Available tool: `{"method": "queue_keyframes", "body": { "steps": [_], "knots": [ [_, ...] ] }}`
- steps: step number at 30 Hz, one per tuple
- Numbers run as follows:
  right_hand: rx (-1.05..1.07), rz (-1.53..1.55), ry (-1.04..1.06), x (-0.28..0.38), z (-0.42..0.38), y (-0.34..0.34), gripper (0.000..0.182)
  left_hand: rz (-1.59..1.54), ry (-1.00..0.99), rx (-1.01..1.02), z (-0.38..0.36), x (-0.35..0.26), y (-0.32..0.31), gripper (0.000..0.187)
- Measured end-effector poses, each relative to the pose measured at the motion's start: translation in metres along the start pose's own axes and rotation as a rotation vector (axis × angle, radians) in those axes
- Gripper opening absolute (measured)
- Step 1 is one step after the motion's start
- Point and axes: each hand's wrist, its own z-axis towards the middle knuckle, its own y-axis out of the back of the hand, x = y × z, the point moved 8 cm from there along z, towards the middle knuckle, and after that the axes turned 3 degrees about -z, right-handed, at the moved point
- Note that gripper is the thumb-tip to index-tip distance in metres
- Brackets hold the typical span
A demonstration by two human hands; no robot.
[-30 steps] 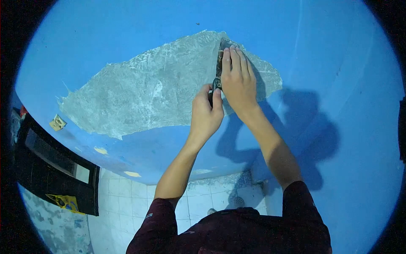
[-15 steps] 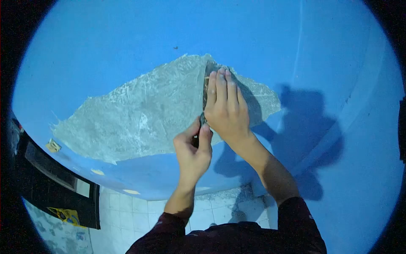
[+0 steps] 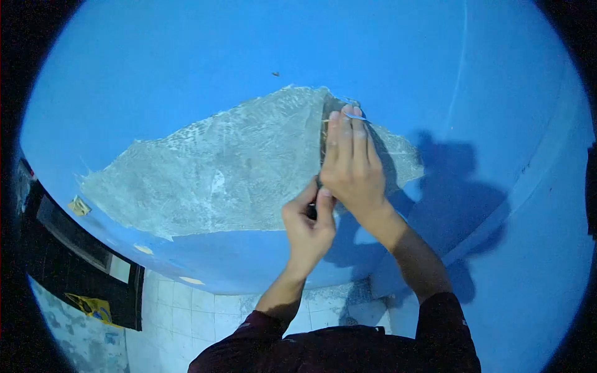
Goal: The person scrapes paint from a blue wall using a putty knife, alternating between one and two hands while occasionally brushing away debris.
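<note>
A flat, wide-bladed scraper stands against the blue wall, its dark left edge running upright over a grey bare patch. My left hand is closed in a pinch on its lower end, thumb and fingers around what looks like the dark handle. Across the blade lies my right hand, fingers stretched flat and pointing up, covering most of the tool. A thin blue paint flake shows at the right fingertips. Ragged paint edges border the patch.
Blue painted wall surrounds the patch, with a shadow to the right. Pale tiled floor lies below. A dark wooden frame and a yellow piece of plastic are at lower left.
My hands and the scraper sit further right in view, mostly because the view itself has shifted. A blue paint flake now shows at the right fingertips.
</note>
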Motion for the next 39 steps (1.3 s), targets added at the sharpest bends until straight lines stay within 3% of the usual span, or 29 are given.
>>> {"method": "queue_keyframes", "body": {
  "steps": [11, 13, 15, 17, 18, 19, 20, 21, 23, 24, 26, 28, 29, 34, 39],
  "knots": [
    [-0.05, 0.139, -0.179, -0.028, -0.006, 0.015, 0.051, 0.149, -0.103, 0.162, 0.026, -0.037, 0.006, 0.021],
    [0.062, 0.281, -0.255, -0.034, -0.028, 0.013, 0.053, 0.183, -0.142, 0.206, 0.024, -0.033, 0.008, 0.023],
    [0.11, 0.44, -0.347, -0.032, -0.071, 0.012, 0.047, 0.204, -0.119, 0.212, 0.015, -0.025, 0.014, 0.022],
    [0.337, 0.99, -0.681, -0.021, -0.159, -0.022, 0.034, 0.228, -0.097, 0.216, 0.005, -0.012, 0.023, 0.022],
    [0.516, 1.474, -0.954, 0.002, -0.231, -0.055, 0.025, 0.235, -0.097, 0.219, 0.001, -0.003, 0.028, 0.022],
    [0.717, 1.439, -0.954, 0.028, -0.302, -0.066, 0.021, 0.24, -0.098, 0.22, -0.003, 0.001, 0.031, 0.022],
    [0.918, 1.393, -0.947, 0.052, -0.358, -0.06, 0.017, 0.236, -0.101, 0.217, -0.008, -0.001, 0.033, 0.022],
    [1.277, 0.655, -0.357, 0.072, -0.38, -0.036, 0.017, 0.234, -0.069, 0.21, -0.011, 0.001, 0.035, 0.022],
    [1.395, 0.424, 0.126, 0.094, -0.404, 0.004, 0.02, 0.229, -0.027, 0.209, -0.016, 0.005, 0.034, 0.023],
    [1.399, 0.422, 0.121, 0.092, -0.399, 0.007, 0.02, 0.202, -0.016, 0.202, -0.016, 0.009, 0.033, 0.023],
    [1.192, 0.759, -0.249, 0.079, -0.349, 0.007, 0.025, 0.176, 0.006, 0.203, -0.016, 0.009, 0.028, 0.024],
    [0.885, 0.616, -0.36, 0.039, -0.258, 0.018, 0.031, 0.195, -0.016, 0.194, -0.016, -0.001, 0.021, 0.026],
    [0.623, 0.622, -0.376, 0.019, -0.22, 0.022, 0.038, 0.168, -0.082, 0.139, -0.014, -0.002, 0.018, 0.027],
    [0.206, 0.471, -0.409, -0.026, -0.089, 0.031, 0.049, 0.327, -0.144, 0.117, -0.019, -0.017, 0.004, 0.028],
    [0.074, 0.293, -0.255, -0.018, -0.061, 0.016, 0.049, 0.415, -0.152, 0.13, -0.018, -0.017, -0.006, 0.025]
  ]
}}
